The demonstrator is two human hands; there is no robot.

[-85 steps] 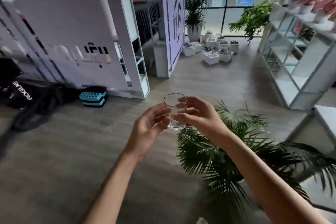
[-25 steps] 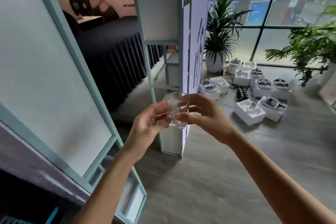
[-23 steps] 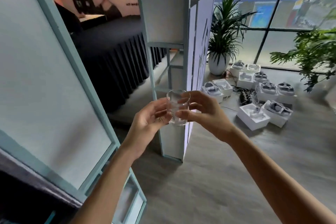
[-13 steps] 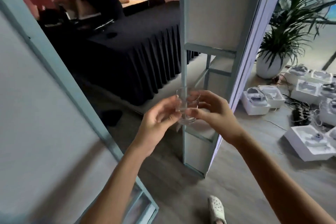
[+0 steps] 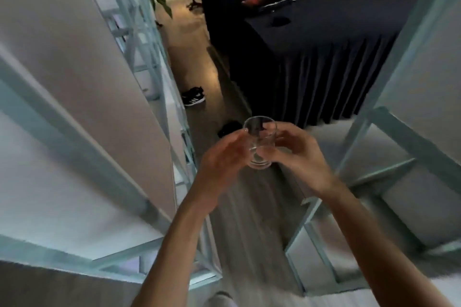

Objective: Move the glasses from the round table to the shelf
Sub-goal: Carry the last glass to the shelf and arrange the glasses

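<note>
The glass was held upright in mid-air above the grey floor. It sat in the gap between the white, pale-blue-framed left shelf unit and the matching right shelf unit, with a black-skirted table farther ahead. The left hand cupped the glass's left side with curled fingers, though blur hid how firmly, the right hand gripped its right side between curled fingers and thumb, and a black shoe lay on the floor near the left shelf unit.
</note>
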